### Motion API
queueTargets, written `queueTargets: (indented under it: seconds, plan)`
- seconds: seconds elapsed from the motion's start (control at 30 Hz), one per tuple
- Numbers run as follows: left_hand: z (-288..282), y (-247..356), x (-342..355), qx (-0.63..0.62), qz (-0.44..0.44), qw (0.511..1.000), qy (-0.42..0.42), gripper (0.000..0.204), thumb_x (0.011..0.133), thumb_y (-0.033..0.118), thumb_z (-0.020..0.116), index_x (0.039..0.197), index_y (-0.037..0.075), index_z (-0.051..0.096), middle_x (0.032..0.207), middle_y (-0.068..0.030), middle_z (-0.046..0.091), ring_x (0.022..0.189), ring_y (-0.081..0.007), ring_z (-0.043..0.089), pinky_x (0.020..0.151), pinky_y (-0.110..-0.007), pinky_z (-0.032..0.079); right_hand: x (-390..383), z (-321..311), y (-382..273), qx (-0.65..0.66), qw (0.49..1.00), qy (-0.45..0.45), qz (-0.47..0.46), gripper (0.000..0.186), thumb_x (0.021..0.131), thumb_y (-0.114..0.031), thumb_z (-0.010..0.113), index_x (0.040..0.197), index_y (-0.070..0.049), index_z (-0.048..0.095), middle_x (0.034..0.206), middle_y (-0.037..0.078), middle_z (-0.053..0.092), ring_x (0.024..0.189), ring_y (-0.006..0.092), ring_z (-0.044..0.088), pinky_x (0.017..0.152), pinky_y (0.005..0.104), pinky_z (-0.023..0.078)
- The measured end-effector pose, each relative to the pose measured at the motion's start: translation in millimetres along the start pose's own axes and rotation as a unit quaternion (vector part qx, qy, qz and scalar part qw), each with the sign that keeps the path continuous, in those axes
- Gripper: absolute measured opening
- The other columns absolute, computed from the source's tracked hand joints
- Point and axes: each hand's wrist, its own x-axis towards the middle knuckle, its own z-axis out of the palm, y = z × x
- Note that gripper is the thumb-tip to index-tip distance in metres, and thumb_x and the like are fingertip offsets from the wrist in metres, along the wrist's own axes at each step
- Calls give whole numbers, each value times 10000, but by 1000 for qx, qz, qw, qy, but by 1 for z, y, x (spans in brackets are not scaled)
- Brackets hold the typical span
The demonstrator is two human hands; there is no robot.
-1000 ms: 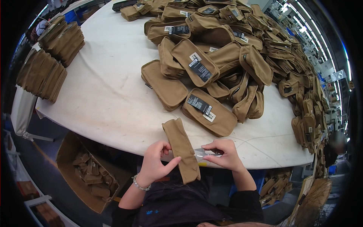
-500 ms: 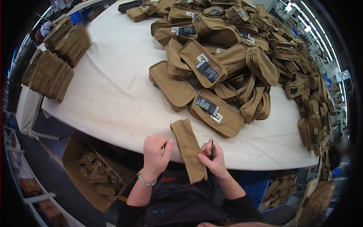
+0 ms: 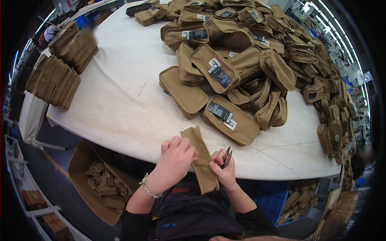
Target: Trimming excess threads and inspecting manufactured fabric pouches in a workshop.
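sprawling across most of the view is the big white table point(image 3: 120, 100), its round near edge curving right in front of the person. heaped over its far and right side is a pile of tan pouches point(image 3: 257, 52), some turned up to show dark labels, tumbling down toward the right rim. on the far left, two neat stacks of flat tan pieces point(image 3: 60, 68) stand on edge, sorted apart from the loose heap. down below the table's near left edge, a cardboard box point(image 3: 96, 184) sits open on the floor with more tan pieces dropped inside, handy for a drop from the lap.

now to the hands, close in at the near edge. one tan pouch point(image 3: 201, 160) is held upright between them, its top poking above the table edge and its lower end hanging toward the lap. left hand point(image 3: 175, 158) has fingers curled and pressed against the pouch's left side, steadying it, a beaded bracelet point(image 3: 148, 188) at the wrist. right hand point(image 3: 223, 172) grips the right edge with the thumb, while small snips point(image 3: 226, 156) sit pinched in that fist, blades pointing up and looking nearly closed, though it's hard to tell at this size.
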Motion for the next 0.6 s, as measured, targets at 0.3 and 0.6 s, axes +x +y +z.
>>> queueTargets:
  seconds: [0.3, 0.6]
  plan:
    - [-4, 6, 9, -171, -20, 984, 48, 294, 721, 365, 782, 873, 148, 656, 851, 4, 507, 866, -206, 452, 800, -353, 280, 0, -4, 5, 9, 1000, 6, -14, 307, 829, 18, 620, 784, -113, 346, 812, 4, 445, 721, 74, 365, 661, 234, 326]
    - [30, 10, 19, -53, -67, 990, 114, 120, 765, 172, 727, 844, 140, 643, 841, -4, 521, 889, -222, 463, 807, -368, 281, 1, -4, 8, 18, 1000, 4, -1, 307, 820, 8, 621, 774, -112, 342, 821, 8, 448, 736, 84, 370, 683, 235, 326]
